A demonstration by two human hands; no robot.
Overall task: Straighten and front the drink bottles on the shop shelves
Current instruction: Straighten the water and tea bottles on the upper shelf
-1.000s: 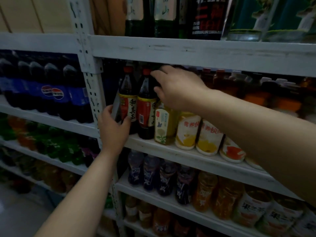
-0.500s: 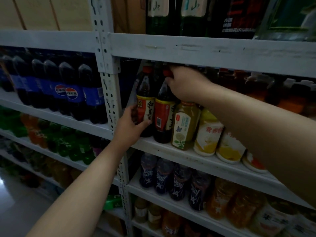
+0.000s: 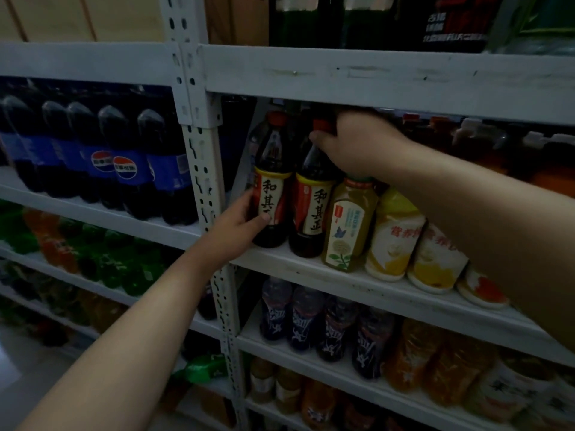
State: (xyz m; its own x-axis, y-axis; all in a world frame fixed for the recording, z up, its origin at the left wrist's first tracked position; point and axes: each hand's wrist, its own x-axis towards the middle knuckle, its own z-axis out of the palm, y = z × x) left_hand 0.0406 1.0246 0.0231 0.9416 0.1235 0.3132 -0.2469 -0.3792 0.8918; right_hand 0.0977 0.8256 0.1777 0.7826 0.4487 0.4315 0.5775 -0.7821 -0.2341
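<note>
Two dark tea bottles with red caps and red-and-cream labels stand at the left end of the white shelf (image 3: 298,269). My left hand (image 3: 239,222) grips the lower body of the left dark bottle (image 3: 273,169), thumb across its label. My right hand (image 3: 351,144) wraps round the neck and cap of the right dark bottle (image 3: 314,209). Both bottles stand upright with labels facing out. To their right stand a yellow-green tea bottle (image 3: 348,225) and white-and-yellow drink bottles (image 3: 395,234).
A perforated white upright post (image 3: 205,169) stands just left of my left hand. Blue-labelled cola bottles (image 3: 124,163) fill the left bay. Dark and orange bottles (image 3: 326,321) line the shelf below. The shelf beam (image 3: 373,79) above sits close over the caps.
The view has shifted left and closer. My left hand has slid round the left dark bottle and its label now faces out; my right hand stays on the right bottle's top.
</note>
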